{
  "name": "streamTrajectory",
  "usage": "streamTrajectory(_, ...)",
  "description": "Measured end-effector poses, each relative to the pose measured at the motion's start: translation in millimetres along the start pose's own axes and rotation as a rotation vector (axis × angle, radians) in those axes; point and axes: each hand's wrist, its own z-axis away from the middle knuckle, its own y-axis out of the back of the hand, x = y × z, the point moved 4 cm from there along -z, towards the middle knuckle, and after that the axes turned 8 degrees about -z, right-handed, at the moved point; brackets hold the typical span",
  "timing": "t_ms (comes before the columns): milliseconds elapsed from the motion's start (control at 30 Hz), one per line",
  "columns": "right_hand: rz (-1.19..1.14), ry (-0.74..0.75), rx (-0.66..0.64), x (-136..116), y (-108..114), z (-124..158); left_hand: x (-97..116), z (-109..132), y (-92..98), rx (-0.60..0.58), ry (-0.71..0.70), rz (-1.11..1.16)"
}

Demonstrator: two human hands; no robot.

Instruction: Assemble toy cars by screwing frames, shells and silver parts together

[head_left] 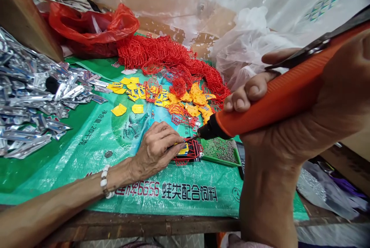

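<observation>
Left hand pinning a small red-and-yellow piece, right hand on the orange screwdriver

The left fingers are curled down tight on the piece, which sits right at their tips on the green sack. The right fingers are wrapped fully round the screwdriver. Its black tip is just past the left fingertips at the piece's top edge, can't tell if it's touching. A green screw tray lies just beyond the piece, with loose yellow parts further out past the left knuckles.

A heap of silver packets lies left on the green sack, a red bag and clear plastic behind.
</observation>
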Motion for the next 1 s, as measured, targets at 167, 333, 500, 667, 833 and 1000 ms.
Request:
streamTrajectory(167, 0.016, -0.023, -0.040, -2.1, 0.4, -0.1, -0.8, 1.6, -1.3, -0.005, -0.003, 0.006)
streamTrajectory(333, -0.024, 0.013, -0.032, 1.3, 1.8, -2.5, -0.2, 1.2, -1.6, 0.004, -0.017, 0.012)
streamTrajectory(500, -0.054, -0.030, -0.022, 3.8, -1.7, -0.3, 0.7, 0.0, -1.8, 0.021, -0.029, 0.017)
streamTrajectory(667, -0.078, -0.034, -0.038, 2.3, -4.3, 0.4, 1.2, -0.8, -0.6, 0.017, -0.043, -0.003)
streamTrajectory(833, -0.010, -0.057, 0.027, -0.1, -3.0, 0.1, 1.6, -2.1, 0.9, 0.025, -0.048, 0.003)
streamTrajectory(1000, 0.013, -0.053, 0.066, -1.8, -5.6, 0.3, 1.8, -2.1, 0.7, 0.018, -0.044, -0.004)
